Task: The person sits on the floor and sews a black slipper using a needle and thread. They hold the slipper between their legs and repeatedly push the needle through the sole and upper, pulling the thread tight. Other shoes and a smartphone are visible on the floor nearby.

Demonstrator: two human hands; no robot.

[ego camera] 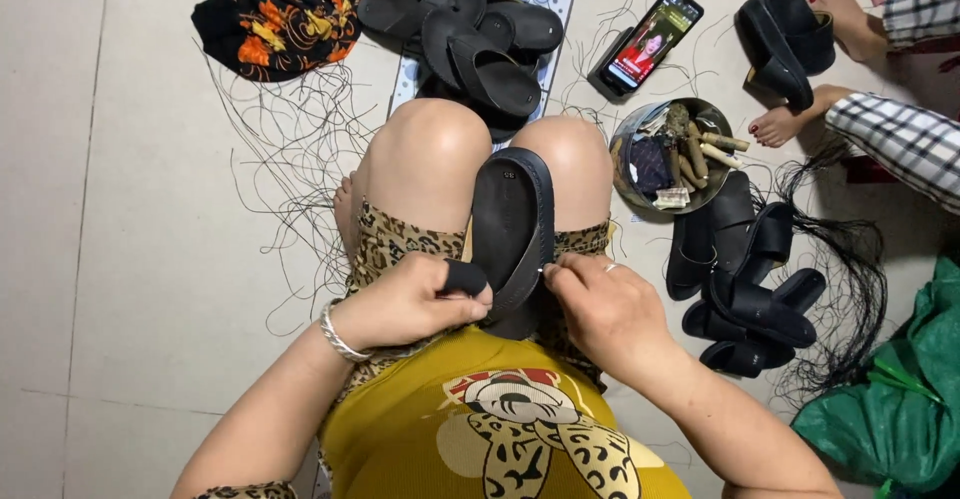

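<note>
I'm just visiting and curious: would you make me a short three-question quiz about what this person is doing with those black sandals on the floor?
1. True or false: the left hand and the right hand both hold the black sandal that rests on the lap.
2. Which thing lies beside the phone? A) a round metal bowl of small tools B) a green bucket C) a wooden stool
3. Fill in: loose black ______ lie scattered over the floor tiles.

Key: 1 true; 2 A; 3 threads.
</note>
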